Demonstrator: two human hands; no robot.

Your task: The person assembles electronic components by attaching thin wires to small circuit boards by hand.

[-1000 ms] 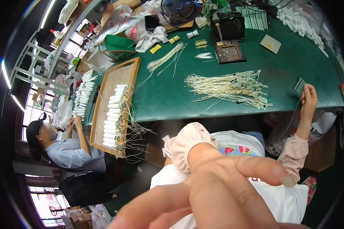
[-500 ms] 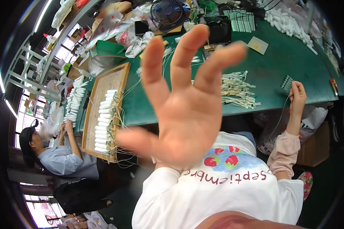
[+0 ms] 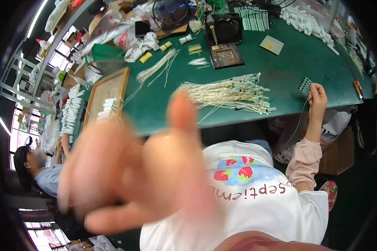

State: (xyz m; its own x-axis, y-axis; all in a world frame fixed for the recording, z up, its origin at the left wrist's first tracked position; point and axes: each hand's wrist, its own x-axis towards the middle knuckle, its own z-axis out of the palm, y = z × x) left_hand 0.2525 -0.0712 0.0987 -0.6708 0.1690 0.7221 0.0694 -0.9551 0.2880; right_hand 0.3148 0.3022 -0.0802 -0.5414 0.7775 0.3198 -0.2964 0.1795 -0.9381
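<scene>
My left hand (image 3: pixel 142 175) is raised close to the camera, large and smeared by motion. One digit points up and another sticks out low to the left; the others blur together, so whether it is open or closed is unclear. I see nothing in it. At the table's right front edge, my right hand (image 3: pixel 318 99) is closed, pinching a small green circuit board panel (image 3: pixel 305 85) with rows of parts. A thin wire (image 3: pixel 299 125) hangs down below that hand. A pile of pale wires with small boards on their ends (image 3: pixel 230 94) lies on the green table (image 3: pixel 289 65).
A wooden tray (image 3: pixel 123 83) with white tubes stands at the left, partly behind my left hand. Towards the back are a soldering stand (image 3: pixel 228 56), a black fan (image 3: pixel 169 14), a square pad (image 3: pixel 272 44) and white tubes (image 3: pixel 308 23). A co-worker (image 3: pixel 33 163) sits far left.
My left hand has gone from spread fingers, palm showing, to a lower, turned, blurred pose further left. More of the wire pile shows. The right hand keeps its board panel.
</scene>
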